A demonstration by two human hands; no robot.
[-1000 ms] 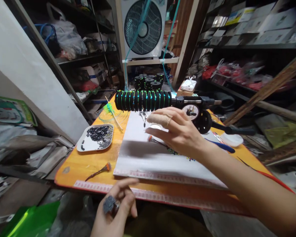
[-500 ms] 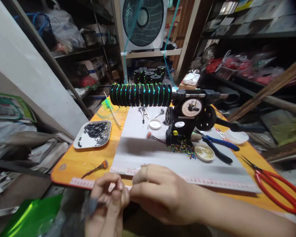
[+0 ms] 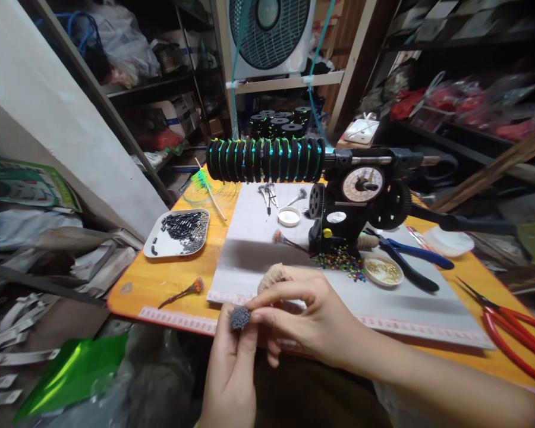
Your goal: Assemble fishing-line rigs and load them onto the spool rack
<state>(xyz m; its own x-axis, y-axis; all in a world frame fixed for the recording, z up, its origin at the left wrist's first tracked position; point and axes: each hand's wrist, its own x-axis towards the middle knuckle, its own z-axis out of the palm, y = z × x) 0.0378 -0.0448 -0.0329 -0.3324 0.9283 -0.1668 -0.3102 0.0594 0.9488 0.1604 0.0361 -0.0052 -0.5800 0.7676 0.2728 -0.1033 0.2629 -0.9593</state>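
Note:
My left hand [image 3: 232, 368] is closed around a small bundle with a round, grainy dark-grey head [image 3: 239, 318]. The head shows between the thumb and index finger, while the rest of the bundle is hidden in the hand. My right hand [image 3: 310, 315] meets it from the right, thumb and index finger pinched at the head's edge. What lies in that pinch is too small to make out. Beige tape [image 3: 271, 279] wraps one right finger. Both hands are at the table's front edge, over the printed ruler strip [image 3: 178, 319].
A black cranked machine [image 3: 339, 208] carries a ribbed roller wound with green strands [image 3: 267, 160]. Around it are an orange-tipped bundle [image 3: 185, 291], a tray of black tubes [image 3: 178, 233], coloured bits [image 3: 339, 261], a dish [image 3: 383, 270], blue-handled pliers [image 3: 410, 258] and red scissors [image 3: 512, 333].
Both hands have risen and moved right in view. The grey head, blurred low at the left hand before, is now upright between both hands' fingertips. The camera view has shifted slightly.

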